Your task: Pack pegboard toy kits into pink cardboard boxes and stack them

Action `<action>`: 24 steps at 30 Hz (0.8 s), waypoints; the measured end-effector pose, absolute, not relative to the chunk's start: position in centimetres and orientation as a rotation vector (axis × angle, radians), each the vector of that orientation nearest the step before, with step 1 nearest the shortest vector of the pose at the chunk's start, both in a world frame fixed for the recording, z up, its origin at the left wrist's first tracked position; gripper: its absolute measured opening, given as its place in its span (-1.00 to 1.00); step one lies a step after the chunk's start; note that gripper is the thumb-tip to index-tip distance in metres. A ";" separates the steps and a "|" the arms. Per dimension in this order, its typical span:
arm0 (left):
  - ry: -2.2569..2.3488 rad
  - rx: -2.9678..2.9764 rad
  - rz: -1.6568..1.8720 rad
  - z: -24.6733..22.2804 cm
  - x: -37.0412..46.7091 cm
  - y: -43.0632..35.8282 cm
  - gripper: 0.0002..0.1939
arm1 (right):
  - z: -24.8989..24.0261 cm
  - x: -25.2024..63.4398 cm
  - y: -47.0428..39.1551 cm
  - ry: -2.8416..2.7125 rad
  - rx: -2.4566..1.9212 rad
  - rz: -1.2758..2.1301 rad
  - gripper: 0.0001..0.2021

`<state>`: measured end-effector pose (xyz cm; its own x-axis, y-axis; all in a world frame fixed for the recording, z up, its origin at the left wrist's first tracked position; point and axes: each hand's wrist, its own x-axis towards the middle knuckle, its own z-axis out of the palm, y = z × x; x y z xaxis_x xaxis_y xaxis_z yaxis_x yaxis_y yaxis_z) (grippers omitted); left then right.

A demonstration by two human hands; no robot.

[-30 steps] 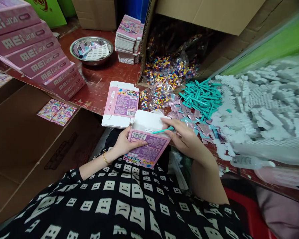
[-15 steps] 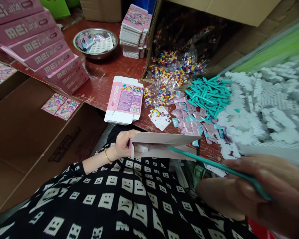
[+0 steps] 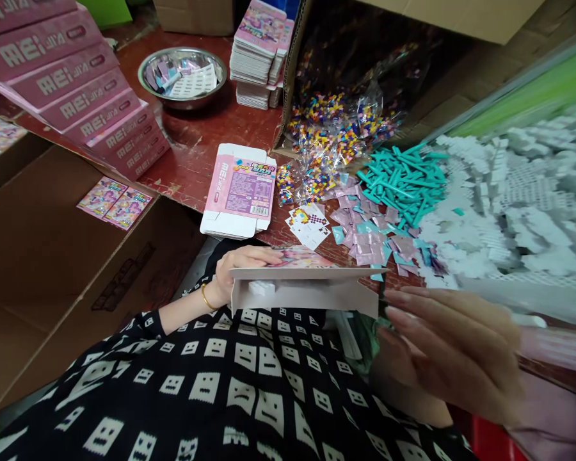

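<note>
My left hand [image 3: 242, 266] grips a card box [image 3: 307, 301] held sideways above my lap, its long open side facing me. A small white piece [image 3: 262, 287] lies inside at the left end. My right hand [image 3: 456, 346], slightly blurred, is beside the box's right end with its fingers stretched out. I see nothing in it, and I cannot tell whether the fingertips touch the flap. Beyond the box lie small white cards [image 3: 310, 225], pink and teal sachets [image 3: 365, 240] and a pile of teal sticks [image 3: 403, 182].
Flat pink cartons [image 3: 237, 192] and a steel bowl [image 3: 182, 78] sit on the red table. Bags of coloured bits [image 3: 331, 141] spill from a cardboard box. White foam-like pieces [image 3: 532, 192] heap up at right. Pink boxes [image 3: 77, 96] are stacked at left above a large carton [image 3: 52, 275].
The teal stick that was in my right hand no longer shows. My right hand's fingers have straightened beside the box. The box has tilted and shifted slightly left in my left hand.
</note>
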<state>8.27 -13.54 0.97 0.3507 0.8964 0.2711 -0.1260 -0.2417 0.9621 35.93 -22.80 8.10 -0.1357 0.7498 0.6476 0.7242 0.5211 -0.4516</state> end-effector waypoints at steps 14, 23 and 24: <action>0.670 1.599 1.206 0.3 9.2 -13.2 -0.46 | 5.0 33.5 -19.4 -1.649 -1.042 -0.077 -0.40; 0.786 1.551 1.100 1.3 8.9 -13.2 -0.35 | 4.2 32.1 -19.5 -1.587 -1.052 0.083 -0.44; 0.758 1.556 1.127 1.2 8.9 -13.1 -0.35 | 4.3 32.0 -19.5 -1.579 -1.041 0.065 -0.43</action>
